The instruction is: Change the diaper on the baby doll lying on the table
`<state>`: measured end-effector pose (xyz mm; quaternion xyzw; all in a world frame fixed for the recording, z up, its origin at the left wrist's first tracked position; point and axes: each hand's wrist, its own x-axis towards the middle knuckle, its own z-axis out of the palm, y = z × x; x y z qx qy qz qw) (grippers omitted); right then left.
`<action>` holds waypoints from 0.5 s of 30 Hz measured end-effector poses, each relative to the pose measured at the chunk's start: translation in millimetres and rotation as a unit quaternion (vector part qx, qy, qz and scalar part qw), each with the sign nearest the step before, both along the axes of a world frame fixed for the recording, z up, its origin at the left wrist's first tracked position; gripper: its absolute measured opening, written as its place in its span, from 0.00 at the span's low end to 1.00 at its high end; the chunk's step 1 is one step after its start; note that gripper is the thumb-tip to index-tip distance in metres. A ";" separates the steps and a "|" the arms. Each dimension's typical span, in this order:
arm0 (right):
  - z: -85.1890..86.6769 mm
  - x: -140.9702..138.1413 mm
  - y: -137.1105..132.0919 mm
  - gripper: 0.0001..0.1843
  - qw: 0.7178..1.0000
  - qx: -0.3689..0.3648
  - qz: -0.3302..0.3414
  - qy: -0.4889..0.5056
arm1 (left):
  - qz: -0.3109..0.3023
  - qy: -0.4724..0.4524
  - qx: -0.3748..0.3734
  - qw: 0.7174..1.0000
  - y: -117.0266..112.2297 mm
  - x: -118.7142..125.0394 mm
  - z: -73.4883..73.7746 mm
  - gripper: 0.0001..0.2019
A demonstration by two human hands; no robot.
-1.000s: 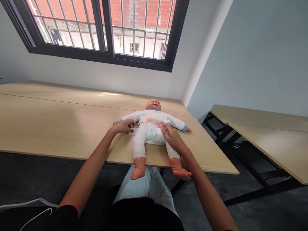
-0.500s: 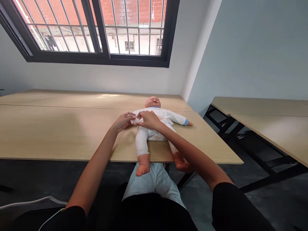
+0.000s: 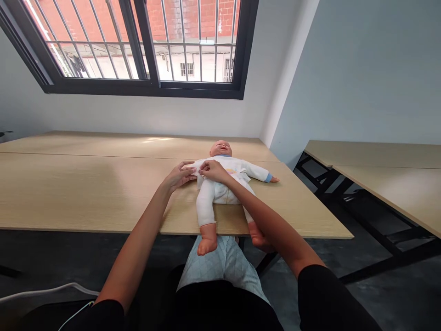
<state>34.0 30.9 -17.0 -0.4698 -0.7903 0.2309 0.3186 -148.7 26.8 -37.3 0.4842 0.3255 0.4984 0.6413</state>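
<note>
A baby doll (image 3: 221,148) lies on its back, head away from me, in a white outfit (image 3: 237,164) with blue collar and cuffs. A bulky white layer with faint coloured print (image 3: 226,196) wraps its hips; I cannot tell for certain if it is a diaper. My left hand (image 3: 179,175) is at the doll's waist on the left, fingers bent and closed on the white garment's edge. Close beside it, my right hand (image 3: 214,170) reaches across the belly, thumb and fingers pinching the same white cloth. Fingertips partly hide the cloth. The doll's bare feet (image 3: 207,246) overhang the table edge.
The doll lies near the front edge of a light wooden table (image 3: 86,193). A second table (image 3: 389,179) with dark legs stands to the right across a gap. A barred window (image 3: 148,87) is in the wall behind. A pale cable (image 3: 51,290) runs at lower left.
My fingers have shifted slightly at the doll's waist, and less loose white cloth shows between my hands. The whole view has moved a little; the doll lies as before.
</note>
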 end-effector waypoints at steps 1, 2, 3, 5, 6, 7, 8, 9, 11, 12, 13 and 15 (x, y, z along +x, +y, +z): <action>-0.9 0.8 1.3 0.05 1.000 0.001 0.000 -0.001 | -0.002 0.002 -0.005 1.000 0.8 -0.6 -1.2 0.22; -1.4 1.9 2.5 0.06 1.000 0.004 -0.002 -0.005 | -0.002 0.004 -0.010 1.000 1.7 -1.2 -2.4 0.21; -1.4 3.5 3.5 0.07 1.000 0.007 -0.006 -0.011 | -0.001 0.005 -0.014 1.000 2.7 -2.0 -3.7 0.19; -0.1 7.1 5.3 0.09 0.999 0.016 -0.023 -0.031 | 0.008 0.006 -0.020 1.000 4.9 -3.7 -5.9 0.18; 1.2 8.7 6.1 0.10 0.998 0.022 -0.036 -0.046 | 0.014 0.005 -0.021 1.000 5.9 -4.7 -6.7 0.17; 2.8 9.7 7.0 0.10 0.996 0.028 -0.050 -0.065 | 0.020 0.005 -0.022 1.000 6.7 -5.6 -7.3 0.17; 4.7 9.6 7.9 0.10 0.994 0.033 -0.065 -0.085 | 0.024 0.006 -0.022 0.999 7.2 -6.4 -7.6 0.17; 6.6 8.2 8.7 0.10 0.990 0.037 -0.079 -0.107 | 0.026 0.007 -0.021 0.999 7.4 -6.9 -7.6 0.16; 10.4 1.2 10.0 0.09 0.983 0.039 -0.101 -0.151 | 0.023 0.009 -0.020 0.999 6.7 -7.2 -6.7 0.16; 12.2 -4.0 10.4 0.09 0.979 0.038 -0.107 -0.171 | 0.020 0.009 -0.018 1.000 6.0 -6.9 -5.8 0.16; 13.8 -9.9 10.8 0.08 0.975 0.036 -0.111 -0.190 | 0.017 0.008 -0.016 1.000 5.2 -6.4 -4.9 0.15; 17.1 -20.5 11.5 0.08 0.968 0.033 -0.113 -0.222 | 0.011 0.004 -0.012 1.000 3.5 -5.3 -3.1 0.15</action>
